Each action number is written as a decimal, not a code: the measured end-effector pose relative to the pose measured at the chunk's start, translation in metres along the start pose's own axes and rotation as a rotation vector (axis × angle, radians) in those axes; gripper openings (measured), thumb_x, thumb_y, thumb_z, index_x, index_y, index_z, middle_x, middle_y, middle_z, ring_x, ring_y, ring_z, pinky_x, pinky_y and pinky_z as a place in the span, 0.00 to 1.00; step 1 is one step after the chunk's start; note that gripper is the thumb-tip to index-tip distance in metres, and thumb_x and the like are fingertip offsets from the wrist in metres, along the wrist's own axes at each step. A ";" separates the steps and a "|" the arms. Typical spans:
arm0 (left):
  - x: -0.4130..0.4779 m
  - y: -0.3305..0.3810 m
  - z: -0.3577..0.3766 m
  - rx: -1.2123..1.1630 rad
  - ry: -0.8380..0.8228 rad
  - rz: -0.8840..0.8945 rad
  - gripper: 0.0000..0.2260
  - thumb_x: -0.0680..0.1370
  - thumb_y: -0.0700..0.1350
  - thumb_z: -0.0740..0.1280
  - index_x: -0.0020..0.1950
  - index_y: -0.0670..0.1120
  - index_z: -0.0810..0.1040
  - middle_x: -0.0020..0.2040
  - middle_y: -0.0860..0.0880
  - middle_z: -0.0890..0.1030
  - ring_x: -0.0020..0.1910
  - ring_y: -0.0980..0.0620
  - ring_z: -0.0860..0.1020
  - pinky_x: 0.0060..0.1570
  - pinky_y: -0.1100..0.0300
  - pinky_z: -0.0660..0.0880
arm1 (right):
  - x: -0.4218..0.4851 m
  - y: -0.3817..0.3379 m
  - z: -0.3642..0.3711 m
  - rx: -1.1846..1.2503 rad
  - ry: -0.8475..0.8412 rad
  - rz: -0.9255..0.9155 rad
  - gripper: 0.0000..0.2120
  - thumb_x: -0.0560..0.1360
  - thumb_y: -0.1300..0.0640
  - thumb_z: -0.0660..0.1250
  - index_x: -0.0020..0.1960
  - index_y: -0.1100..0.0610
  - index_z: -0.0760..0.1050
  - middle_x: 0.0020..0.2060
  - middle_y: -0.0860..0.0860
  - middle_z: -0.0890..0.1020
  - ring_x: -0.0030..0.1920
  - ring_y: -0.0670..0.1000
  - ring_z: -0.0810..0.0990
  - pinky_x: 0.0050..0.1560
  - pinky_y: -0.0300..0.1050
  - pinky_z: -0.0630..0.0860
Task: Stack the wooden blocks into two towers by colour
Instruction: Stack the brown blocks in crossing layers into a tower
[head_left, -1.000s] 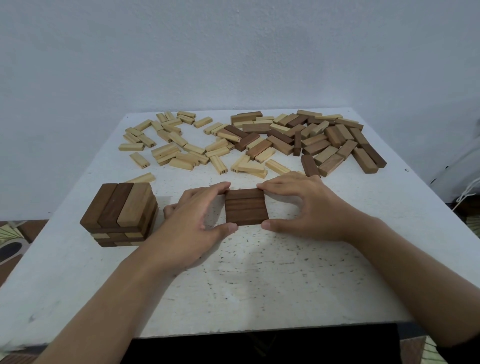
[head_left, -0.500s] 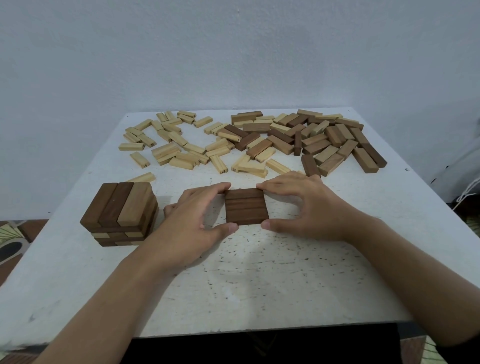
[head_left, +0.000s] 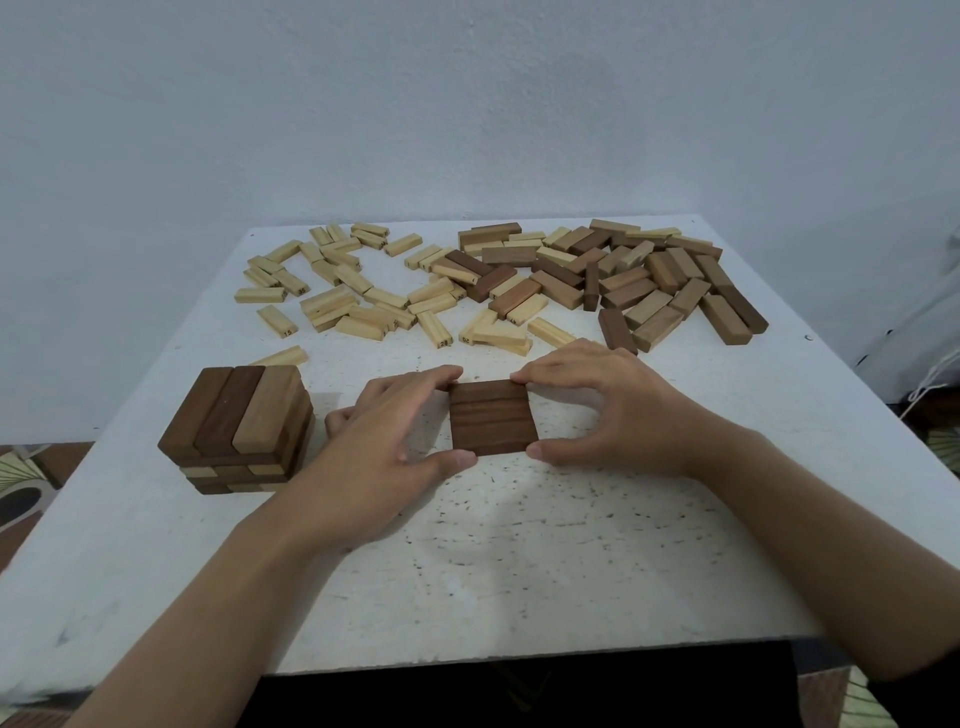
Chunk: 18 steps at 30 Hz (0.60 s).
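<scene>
Barely any change across the last second: same pose, same spot. Still brackets the dark layer (head_left: 491, 418) with the left hand (head_left: 379, 457) and the right hand (head_left: 613, 415), each half-closed, thumb tip against a near corner and forefinger against the far corner on its own side, pinching three dark blocks together from both ends. Keeps that layer flat on the table (head_left: 519, 571), near the front middle, to the right of the mixed stack (head_left: 239, 421) and apart from it.

Looks like squaring-up rather than carrying — no lift, no shift, only pressure to close the gaps. Suggests a first course for the dark tower about settled, with nothing yet on top.

Leaves plenty to do. Light blocks (head_left: 343, 291) scattered at the back left, brown blocks (head_left: 649, 280) heaped at the back right with some pale ones among them, none in hand. Leaves also the mixed stack, dark and pale pieces together, probably due for taking apart to keep the colours separate.

Calls next, most likely, for a gentle release to keep the course tight, then for fetching more dark pieces to lay crosswise.
</scene>
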<state>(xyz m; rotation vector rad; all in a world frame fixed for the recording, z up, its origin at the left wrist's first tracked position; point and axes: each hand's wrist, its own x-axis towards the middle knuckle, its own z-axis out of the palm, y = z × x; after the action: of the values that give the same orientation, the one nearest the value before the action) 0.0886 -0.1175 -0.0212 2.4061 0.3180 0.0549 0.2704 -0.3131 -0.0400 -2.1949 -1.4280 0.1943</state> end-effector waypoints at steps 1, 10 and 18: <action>0.000 0.000 0.000 -0.003 -0.002 0.012 0.30 0.78 0.59 0.70 0.78 0.64 0.61 0.58 0.82 0.57 0.64 0.71 0.56 0.74 0.44 0.59 | 0.000 0.000 0.000 0.001 -0.006 -0.002 0.34 0.68 0.30 0.70 0.71 0.41 0.73 0.64 0.33 0.76 0.70 0.39 0.68 0.69 0.59 0.68; -0.006 0.003 -0.001 -0.103 0.047 0.130 0.30 0.76 0.67 0.66 0.75 0.72 0.58 0.64 0.76 0.64 0.67 0.68 0.62 0.54 0.63 0.71 | -0.007 -0.005 -0.008 0.241 0.107 -0.023 0.30 0.67 0.45 0.77 0.67 0.48 0.79 0.63 0.39 0.80 0.68 0.42 0.74 0.64 0.43 0.73; -0.019 0.035 -0.025 -0.128 0.142 0.231 0.28 0.74 0.64 0.64 0.74 0.68 0.62 0.64 0.71 0.69 0.65 0.68 0.66 0.50 0.74 0.70 | -0.009 -0.021 -0.017 0.537 0.308 -0.116 0.23 0.69 0.49 0.74 0.64 0.50 0.81 0.58 0.46 0.83 0.60 0.55 0.78 0.52 0.49 0.77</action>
<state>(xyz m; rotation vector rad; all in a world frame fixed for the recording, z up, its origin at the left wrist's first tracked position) 0.0745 -0.1314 0.0209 2.3050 0.0961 0.3421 0.2556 -0.3202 -0.0161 -1.6213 -1.1619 0.1660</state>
